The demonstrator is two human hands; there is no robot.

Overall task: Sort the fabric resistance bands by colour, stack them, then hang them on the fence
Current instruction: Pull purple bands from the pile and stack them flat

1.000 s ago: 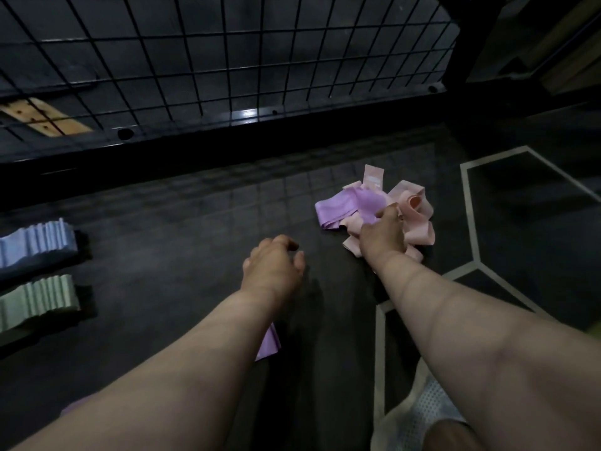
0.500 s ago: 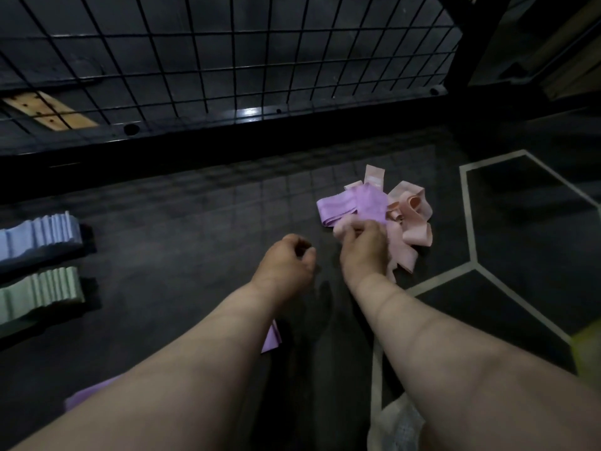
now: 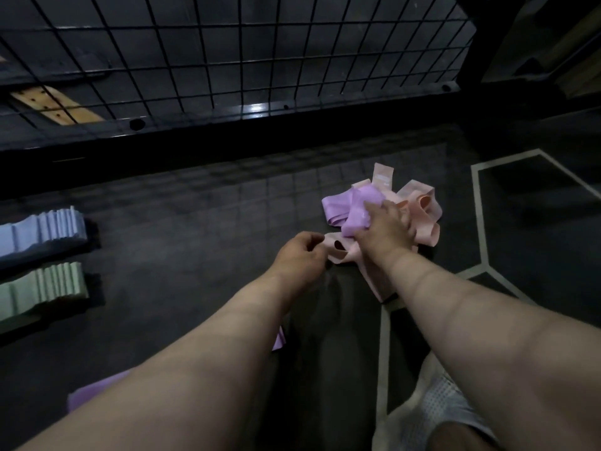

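Head view. A loose heap of flat woven loops lies on the dark floor mat [image 3: 195, 255], near the foot of the black wire-grid fence [image 3: 253, 109]. The pink bands [image 3: 422, 219] are soft and crumpled, with one purple band [image 3: 338, 206] folded across them. The right hand [image 3: 380, 232] lies on the heap, thumb and fingers curled into the purple band's bunched fold. The left hand [image 3: 300, 258] is curled at the end of a pink loop; pinching or only touching, cannot tell. Far left are two neat ribbed stacks, the blue stack [image 3: 45, 229] nearer the fence than the green stack [image 3: 42, 284], both cut off by the frame edge. More purple fabric [image 3: 94, 395] lies mostly hidden beneath the left forearm. Light is dim.
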